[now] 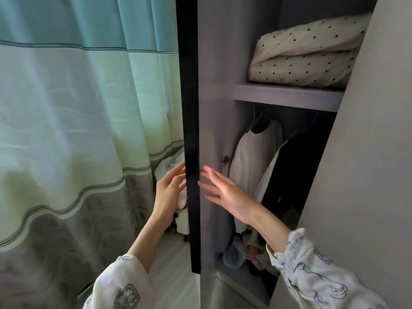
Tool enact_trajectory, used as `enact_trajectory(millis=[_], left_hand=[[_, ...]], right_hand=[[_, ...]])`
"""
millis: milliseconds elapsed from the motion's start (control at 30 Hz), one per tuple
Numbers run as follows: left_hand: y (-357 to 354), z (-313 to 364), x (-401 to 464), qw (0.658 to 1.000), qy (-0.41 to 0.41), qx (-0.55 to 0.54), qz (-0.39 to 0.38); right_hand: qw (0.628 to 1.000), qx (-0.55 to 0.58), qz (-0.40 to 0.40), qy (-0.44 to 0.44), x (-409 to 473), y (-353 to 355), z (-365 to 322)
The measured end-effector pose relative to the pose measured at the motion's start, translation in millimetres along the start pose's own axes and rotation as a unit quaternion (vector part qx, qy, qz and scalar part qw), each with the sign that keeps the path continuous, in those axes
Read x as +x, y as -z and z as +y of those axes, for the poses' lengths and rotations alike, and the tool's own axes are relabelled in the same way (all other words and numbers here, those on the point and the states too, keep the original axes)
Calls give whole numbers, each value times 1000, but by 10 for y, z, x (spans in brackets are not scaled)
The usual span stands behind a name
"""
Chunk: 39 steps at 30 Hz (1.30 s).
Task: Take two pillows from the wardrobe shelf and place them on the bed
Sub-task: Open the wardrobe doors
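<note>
Two cream pillows with black dots lie stacked on the wardrobe shelf at upper right: the upper pillow rests on the lower pillow. The right-hand door hides their right ends. The left wardrobe door stands swung outward, its dark edge facing me. My left hand is outside that door, fingers spread and touching its edge. My right hand is on the inner side of the door, fingers spread, holding nothing. Both hands are well below the shelf.
A green, pale and grey curtain hangs at left. Below the shelf, light garments hang on hangers, with loose clothes on the wardrobe floor. The pale right door covers the right side. Bundled white fabric lies behind the left door.
</note>
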State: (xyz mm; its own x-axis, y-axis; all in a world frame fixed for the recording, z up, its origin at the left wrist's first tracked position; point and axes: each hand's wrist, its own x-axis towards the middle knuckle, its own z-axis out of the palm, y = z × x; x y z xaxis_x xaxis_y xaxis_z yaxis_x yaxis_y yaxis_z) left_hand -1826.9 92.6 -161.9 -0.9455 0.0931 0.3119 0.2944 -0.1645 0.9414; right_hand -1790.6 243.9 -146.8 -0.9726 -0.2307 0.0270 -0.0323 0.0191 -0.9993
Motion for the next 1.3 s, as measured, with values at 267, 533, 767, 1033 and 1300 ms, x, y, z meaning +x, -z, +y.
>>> enact_trajectory(millis=[267,533,767,1033,1300], left_hand=[[674,68,257,996,53,66,-8],[926,34,220,988,114,98,32],[656,-111,120,978,114,171,-45],[-740,-380,434,961,105,178,-181],[-2530,-414,850,949,22,161,-271]], right_hand=[[996,64,-43,-39,584,-584,-102],[997,23,-37,-59,958,-725,-107],[991,-97,61,-62,659,-115,158],[951,-237,198,-17,-19,1251,52],[692,-613,378,51,-776,2577,-220]])
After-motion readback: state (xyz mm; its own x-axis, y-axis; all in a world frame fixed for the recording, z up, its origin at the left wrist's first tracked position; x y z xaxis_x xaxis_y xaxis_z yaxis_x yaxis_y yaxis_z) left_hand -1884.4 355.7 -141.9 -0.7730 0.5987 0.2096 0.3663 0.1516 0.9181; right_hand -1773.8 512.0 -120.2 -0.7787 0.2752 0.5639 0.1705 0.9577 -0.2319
